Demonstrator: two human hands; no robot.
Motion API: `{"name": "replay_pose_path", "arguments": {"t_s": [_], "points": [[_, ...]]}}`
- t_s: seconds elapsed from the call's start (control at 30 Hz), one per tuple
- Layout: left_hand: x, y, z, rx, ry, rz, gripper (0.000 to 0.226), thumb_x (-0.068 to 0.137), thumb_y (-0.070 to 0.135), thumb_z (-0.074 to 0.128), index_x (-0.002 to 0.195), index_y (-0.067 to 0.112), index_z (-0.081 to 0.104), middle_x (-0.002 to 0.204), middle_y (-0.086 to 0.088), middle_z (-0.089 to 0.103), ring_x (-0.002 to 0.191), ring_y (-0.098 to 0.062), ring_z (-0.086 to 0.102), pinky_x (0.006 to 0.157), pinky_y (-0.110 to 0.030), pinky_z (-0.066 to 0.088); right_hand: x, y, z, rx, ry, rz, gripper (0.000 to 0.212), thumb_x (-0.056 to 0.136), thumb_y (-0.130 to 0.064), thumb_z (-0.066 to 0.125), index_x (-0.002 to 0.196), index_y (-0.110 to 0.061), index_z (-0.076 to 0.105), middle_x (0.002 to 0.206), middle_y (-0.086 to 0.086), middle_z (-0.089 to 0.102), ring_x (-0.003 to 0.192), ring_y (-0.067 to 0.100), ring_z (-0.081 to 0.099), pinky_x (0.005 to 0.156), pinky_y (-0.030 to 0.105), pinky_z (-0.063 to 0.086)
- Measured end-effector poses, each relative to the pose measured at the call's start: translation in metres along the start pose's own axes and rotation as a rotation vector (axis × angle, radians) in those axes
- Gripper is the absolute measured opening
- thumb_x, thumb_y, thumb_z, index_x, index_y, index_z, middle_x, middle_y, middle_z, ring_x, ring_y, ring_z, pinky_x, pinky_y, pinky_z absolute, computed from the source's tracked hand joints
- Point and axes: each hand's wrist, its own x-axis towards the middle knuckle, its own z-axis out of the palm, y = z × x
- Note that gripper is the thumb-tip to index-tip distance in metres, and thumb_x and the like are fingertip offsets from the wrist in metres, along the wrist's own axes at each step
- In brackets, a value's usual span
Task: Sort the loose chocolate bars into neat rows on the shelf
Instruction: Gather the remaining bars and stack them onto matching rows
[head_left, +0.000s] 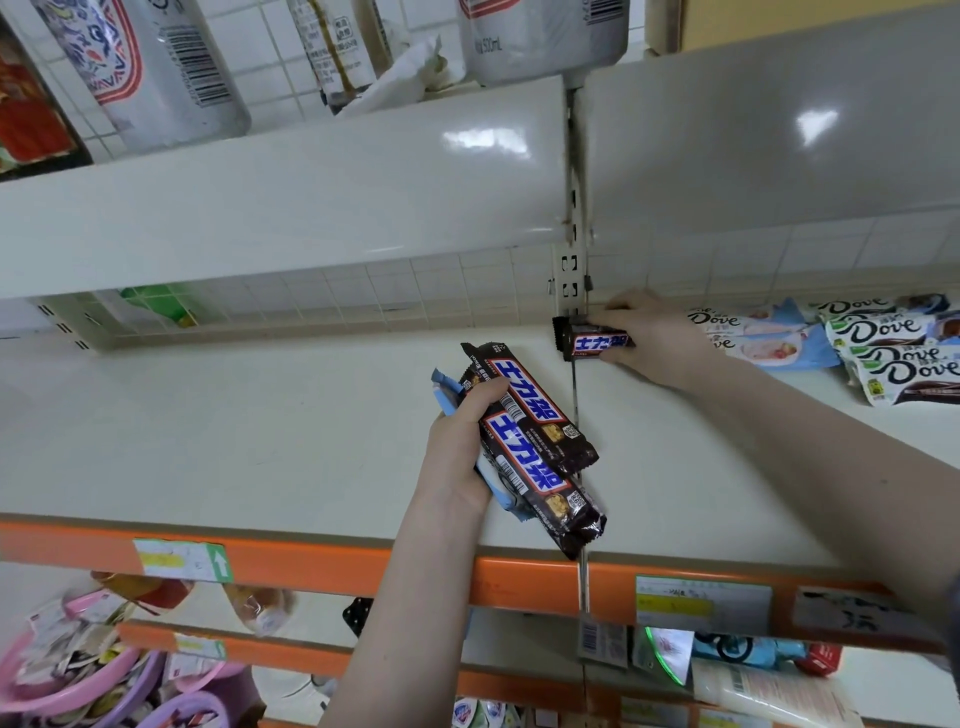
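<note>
My left hand (462, 441) grips a bundle of chocolate bars above the white shelf (260, 426): two dark brown Snickers bars (540, 447) on top, with light blue wrappers (447, 387) showing underneath. My right hand (649, 332) reaches to the back of the shelf and holds a single Snickers bar (589, 343) lying flat against the slotted upright post (571, 270). Several Dove bars (883, 343) lie overlapping in a loose pile at the far right of the shelf.
The upper shelf (311, 176) overhangs closely and carries bottles and cans. An orange price rail (322, 558) with labels edges the shelf front. A seam (575, 400) divides the two shelf boards. Lower shelves hold pink packages and other goods.
</note>
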Motion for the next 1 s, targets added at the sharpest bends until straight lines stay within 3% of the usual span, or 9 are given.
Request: {"name": "replay_pose_path", "arguments": {"t_s": [0.3, 0.47, 0.57, 0.67, 0.77, 0.87, 1.0], "points": [[-0.006, 0.001, 0.003, -0.002, 0.006, 0.002, 0.047, 0.077, 0.018, 0.071, 0.119, 0.001, 0.057, 0.093, -0.016, 0.069, 0.081, -0.029, 0.066, 0.091, -0.050, 0.051, -0.006, -0.009, 0.003, -0.125, 0.031, 0.011, 0.046, 0.083, -0.025, 0.064, 0.126, -0.010, 0.055, 0.119, 0.019, 0.060, 0.106, 0.039, 0.055, 0.083, 0.043, 0.046], [-0.011, 0.001, 0.003, 0.000, -0.023, 0.009, 0.047, 0.078, 0.017, 0.070, 0.120, 0.001, 0.056, 0.090, -0.015, 0.069, 0.077, -0.028, 0.067, 0.085, -0.046, 0.054, -0.021, -0.023, -0.029, -0.017, 0.136, 0.161, 0.031, 0.089, -0.017, 0.054, 0.119, -0.012, 0.060, 0.104, 0.019, 0.060, 0.100, 0.036, 0.052, 0.076, 0.037, 0.042], [-0.014, 0.004, 0.006, 0.008, -0.032, 0.036, 0.040, 0.078, 0.014, 0.070, 0.113, 0.000, 0.058, 0.087, -0.015, 0.068, 0.070, -0.027, 0.067, 0.073, -0.041, 0.058, -0.046, -0.046, -0.058, 0.182, 0.099, 0.309, 0.025, 0.093, -0.021, 0.050, 0.111, -0.012, 0.064, 0.098, 0.013, 0.066, 0.092, 0.030, 0.057, 0.073, 0.034, 0.039], [-0.016, 0.005, 0.015, 0.009, -0.058, 0.083, 0.037, 0.078, 0.010, 0.069, 0.111, 0.000, 0.057, 0.082, -0.015, 0.067, 0.062, -0.024, 0.066, 0.062, -0.036, 0.058, -0.077, -0.074, -0.074, 0.502, 0.036, 0.442, 0.022, 0.093, -0.026, 0.051, 0.102, -0.015, 0.067, 0.089, 0.006, 0.069, 0.083, 0.021, 0.061, 0.079, 0.033, 0.045], [-0.019, 0.004, 0.030, 0.029, -0.105, 0.112, 0.033, 0.078, 0.008, 0.069, 0.108, 0.001, 0.056, 0.075, -0.013, 0.067, 0.057, -0.023, 0.065, 0.059, -0.034, 0.058, -0.101, -0.101, -0.081, 0.823, 0.001, 0.546, 0.020, 0.089, -0.030, 0.055, 0.100, -0.018, 0.067, 0.081, 0.004, 0.070, 0.071, 0.012, 0.062, 0.071, 0.025, 0.049], [-0.025, -0.003, 0.051, 0.044, -0.144, 0.137, 0.033, 0.077, 0.008, 0.070, 0.107, 0.000, 0.057, 0.075, -0.012, 0.067, 0.058, -0.023, 0.065, 0.062, -0.035, 0.057, -0.119, -0.109, -0.088, 0.991, 0.004, 0.631, 0.028, 0.082, -0.024, 0.065, 0.108, -0.017, 0.065, 0.082, 0.012, 0.070, 0.070, 0.010, 0.060, 0.065, 0.023, 0.049], [-0.041, -0.022, 0.088, 0.044, -0.152, 0.115, 0.046, 0.077, 0.009, 0.071, 0.117, -0.005, 0.057, 0.090, -0.020, 0.068, 0.066, -0.028, 0.066, 0.063, -0.038, 0.058, -0.149, -0.090, -0.109, 1.161, 0.031, 0.696, 0.029, 0.076, -0.015, 0.070, 0.105, -0.017, 0.068, 0.076, 0.006, 0.067, 0.066, 0.012, 0.053, 0.049, 0.014, 0.036]]}}
